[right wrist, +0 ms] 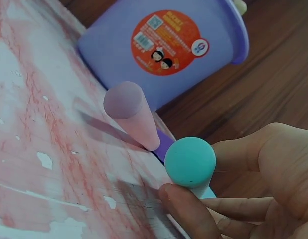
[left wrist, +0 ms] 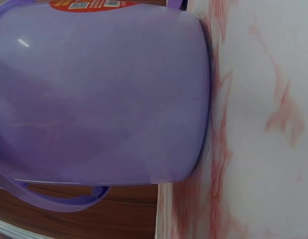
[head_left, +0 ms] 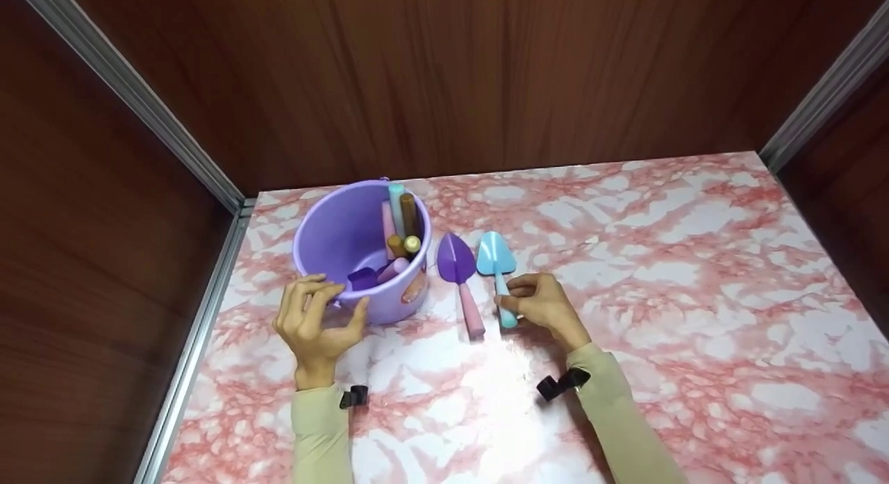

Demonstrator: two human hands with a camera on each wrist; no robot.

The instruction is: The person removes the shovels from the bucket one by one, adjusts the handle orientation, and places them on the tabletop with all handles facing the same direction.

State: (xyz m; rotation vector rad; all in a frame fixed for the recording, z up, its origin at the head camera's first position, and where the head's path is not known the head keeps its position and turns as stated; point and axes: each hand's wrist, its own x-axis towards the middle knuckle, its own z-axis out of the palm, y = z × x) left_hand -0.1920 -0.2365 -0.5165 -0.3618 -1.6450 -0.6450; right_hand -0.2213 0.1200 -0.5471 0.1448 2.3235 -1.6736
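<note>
A purple bucket (head_left: 354,300) stands toward the left of the table, and my left hand (head_left: 312,328) grips its near rim, with curled fingers over the edge and the thumb along the outer wall. That hand does not show in the left wrist view. My right hand (head_left: 545,303) pinches the turquoise handle of a light-blue trowel (head_left: 495,255) between thumb and fingers. The handle end (right wrist: 190,162) faces the right wrist camera. Between the bucket and the blue trowel lies a purple trowel (head_left: 455,258) with a pink handle (right wrist: 134,117), untouched by either hand.
Inside the bucket are several handled tools, among them a brown handle (head_left: 409,213), a turquoise handle (head_left: 396,201) and a purple tool head (head_left: 362,279). Dark wood panels (head_left: 472,81) wall in the back and sides of the red-and-white marbled table (head_left: 694,276).
</note>
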